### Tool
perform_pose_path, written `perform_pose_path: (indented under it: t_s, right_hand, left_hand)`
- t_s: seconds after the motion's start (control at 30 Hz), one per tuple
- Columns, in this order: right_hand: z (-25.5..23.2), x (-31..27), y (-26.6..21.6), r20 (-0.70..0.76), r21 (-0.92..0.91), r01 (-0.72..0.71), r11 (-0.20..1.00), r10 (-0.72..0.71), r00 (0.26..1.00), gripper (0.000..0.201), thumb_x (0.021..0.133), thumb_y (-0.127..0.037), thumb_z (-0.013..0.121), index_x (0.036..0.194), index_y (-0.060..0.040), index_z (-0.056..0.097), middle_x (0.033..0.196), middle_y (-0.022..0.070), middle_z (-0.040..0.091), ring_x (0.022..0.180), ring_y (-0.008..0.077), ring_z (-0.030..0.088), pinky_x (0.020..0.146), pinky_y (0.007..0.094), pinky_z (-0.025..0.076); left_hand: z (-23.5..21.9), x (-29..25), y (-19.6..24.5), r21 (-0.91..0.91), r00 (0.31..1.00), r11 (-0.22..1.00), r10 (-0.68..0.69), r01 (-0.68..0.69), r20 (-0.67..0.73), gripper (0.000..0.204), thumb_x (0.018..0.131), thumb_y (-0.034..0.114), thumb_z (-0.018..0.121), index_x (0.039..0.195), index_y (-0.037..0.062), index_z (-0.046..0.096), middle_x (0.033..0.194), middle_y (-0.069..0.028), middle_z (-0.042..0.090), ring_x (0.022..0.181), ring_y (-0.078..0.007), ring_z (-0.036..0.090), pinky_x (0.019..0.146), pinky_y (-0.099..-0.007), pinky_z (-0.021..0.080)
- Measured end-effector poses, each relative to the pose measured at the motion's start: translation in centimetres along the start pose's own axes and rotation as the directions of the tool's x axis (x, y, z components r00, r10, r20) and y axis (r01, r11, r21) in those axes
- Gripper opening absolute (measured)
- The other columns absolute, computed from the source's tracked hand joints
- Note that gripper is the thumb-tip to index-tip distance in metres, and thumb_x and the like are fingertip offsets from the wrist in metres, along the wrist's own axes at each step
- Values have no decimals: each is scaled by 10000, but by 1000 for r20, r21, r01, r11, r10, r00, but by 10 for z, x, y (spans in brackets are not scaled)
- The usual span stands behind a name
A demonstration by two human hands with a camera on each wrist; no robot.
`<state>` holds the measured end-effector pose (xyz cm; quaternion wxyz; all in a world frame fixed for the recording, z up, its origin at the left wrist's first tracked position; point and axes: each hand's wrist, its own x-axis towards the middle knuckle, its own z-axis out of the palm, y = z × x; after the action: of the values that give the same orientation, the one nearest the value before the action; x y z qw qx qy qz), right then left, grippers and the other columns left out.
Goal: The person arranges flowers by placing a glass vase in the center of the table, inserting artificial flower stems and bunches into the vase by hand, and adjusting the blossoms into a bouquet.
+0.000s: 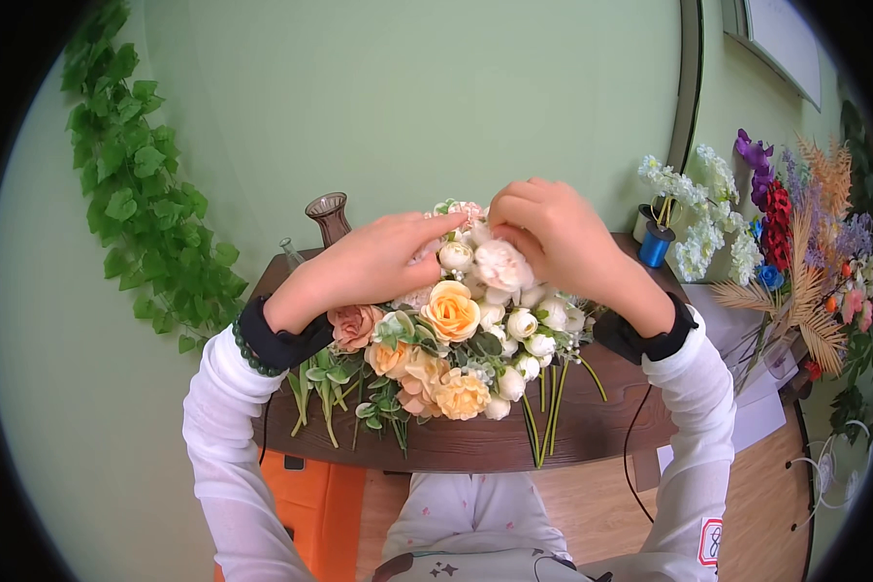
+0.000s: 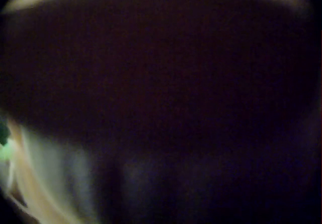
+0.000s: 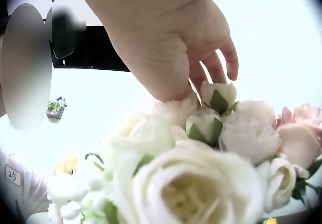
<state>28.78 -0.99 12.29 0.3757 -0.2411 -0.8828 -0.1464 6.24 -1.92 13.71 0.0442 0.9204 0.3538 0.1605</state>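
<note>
A full bouquet of artificial flowers (image 1: 451, 312) lies on the dark wooden table (image 1: 456, 448), with cream, peach, dusty pink and white blooms. My left hand (image 1: 383, 254) reaches over its left side, index finger stretched toward the pink flowers at the top. On the other side my right hand (image 1: 553, 233) bends its fingers down at a pale pink flower (image 1: 502, 265). In the right wrist view, thumb and fingers of the right hand (image 3: 168, 38) come together behind white buds (image 3: 204, 126), which hide the fingertips. The left wrist view is almost wholly dark.
Behind the bouquet stand a brown glass vase (image 1: 330, 218) and a small clear bottle (image 1: 290, 254). Ivy (image 1: 145, 184) hangs on the left wall. To the right are a blue spool (image 1: 656, 246), pale blue blossoms (image 1: 718, 204) and dried palm leaves (image 1: 807, 320). Green stems (image 1: 553, 412) overhang the table's front.
</note>
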Motion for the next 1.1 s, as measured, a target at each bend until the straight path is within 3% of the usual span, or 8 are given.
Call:
perform_pose_path:
  t_s: [0.2, 0.3, 0.6, 0.67, 0.87, 0.97, 1.03, 1.1]
  right_hand:
    - [-3, 2, 3, 4, 49, 21, 999, -21, 1000, 52, 741, -79, 594, 771, -37, 589, 746, 83, 573, 726, 280, 547, 645, 378, 443]
    - [1, 1, 5, 0, 66, 13, 998, -13, 1000, 58, 740, -73, 595, 776, -27, 592, 747, 88, 571, 735, 282, 546, 659, 381, 443]
    - [1, -1, 1, -8, 152, 13, 988, -12, 1000, 80, 742, -33, 605, 820, -13, 602, 766, 96, 590, 742, 281, 555, 659, 366, 453]
    - [2, -2, 0, 6, 151, 3, 989, -4, 1000, 93, 747, -13, 610, 839, -18, 604, 799, 92, 603, 749, 271, 560, 658, 349, 461]
    - [3, -4, -5, -90, 242, -68, 968, 92, 992, 135, 807, -84, 528, 877, -13, 619, 754, 139, 606, 722, 305, 575, 652, 374, 458]
    - [0, -6, -7, -86, 340, -136, 931, 175, 981, 194, 840, -159, 512, 919, -14, 616, 747, 140, 603, 695, 290, 579, 643, 360, 462]
    - [-7, -8, -10, 88, 398, -237, 886, 220, 971, 263, 856, -233, 513, 975, -19, 607, 852, 151, 607, 799, 283, 572, 735, 356, 451]
    - [-1, -12, -11, 26, 326, -138, 935, 137, 990, 292, 859, -261, 512, 1012, -27, 598, 948, 161, 584, 883, 290, 542, 805, 364, 422]
  left_hand:
    - [0, -2, 4, 126, 996, 991, 49, -39, -77, 517, 790, 144, 478, 1304, 119, 422, 781, -166, 517, 771, -309, 517, 716, -372, 424]
    - [1, -2, 5, 96, 998, 995, 16, -9, -69, 565, 783, 95, 493, 1336, 153, 391, 754, -109, 450, 716, -241, 467, 687, -327, 406]
    - [2, -4, 7, 69, 991, 997, 49, -40, -127, 562, 777, 51, 476, 1325, 160, 409, 798, -101, 431, 736, -230, 459, 694, -319, 405]
    - [0, -4, 12, 41, 991, 999, 10, -4, -132, 512, 790, 67, 473, 1294, 153, 445, 876, -151, 477, 778, -272, 496, 735, -331, 430]
    - [4, -4, 5, 29, 988, 998, 60, -57, -141, 552, 782, 6, 440, 1313, 155, 429, 994, -118, 453, 842, -210, 476, 776, -292, 417]
    - [1, -5, 8, 5, 992, 999, 35, -35, -119, 490, 818, 52, 443, 1293, 171, 446, 1033, -153, 459, 850, -256, 525, 793, -311, 437]
    - [0, -4, 6, -36, 993, 998, 42, -46, -114, 462, 843, 82, 439, 1299, 158, 437, 1059, -153, 461, 886, -251, 523, 808, -314, 431]
    - [-2, -6, 4, -76, 993, 995, 49, -58, -110, 438, 868, 113, 436, 1305, 145, 428, 1084, -153, 463, 921, -246, 521, 823, -317, 426]
